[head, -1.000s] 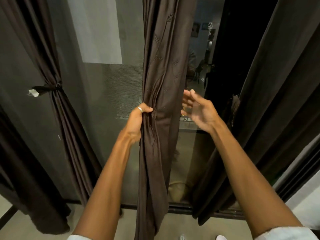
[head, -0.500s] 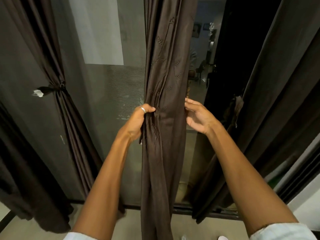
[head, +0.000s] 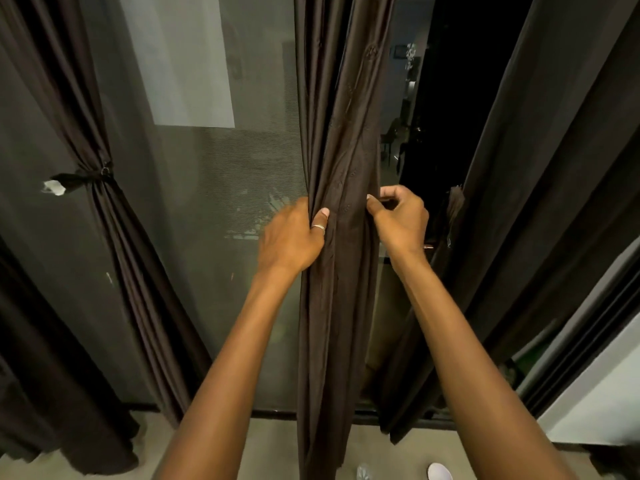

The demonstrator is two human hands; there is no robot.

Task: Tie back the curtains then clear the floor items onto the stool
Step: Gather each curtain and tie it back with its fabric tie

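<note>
I have the middle curtain [head: 341,237] gathered into a narrow column straight in front of me, hanging from above the frame down to the floor [head: 270,448]. My left hand [head: 292,237] is closed around its left edge, thumb pressed across the front folds, so the bunch stays tight and does not spread back over the glass [head: 221,202]. My right hand [head: 401,221] is at the same height on the right edge, fingers curled and pinched at the cloth; I cannot tell whether it also holds a tie-back band, since whatever sits between those fingertips is too dark and small to read. Holding both sides level like this looks to me like the setup for wrapping a tie around the waist of the bundle. To the far left, another curtain [head: 104,216] is already cinched with a dark tie [head: 81,176], its pale end [head: 53,187] sticking out to the left, which suggests that one is done. To the right, a third curtain [head: 519,220] hangs loose and slanted, and a short dark strip [head: 455,209] dangles at its edge, perhaps its tie. Of the floor items, I only see two pale shapes [head: 439,472] cut off at the near bottom edge, possibly footwear or my own feet. The stool is nowhere in view, and the dark doorway beyond the glass shows only blurred reflections.
</note>
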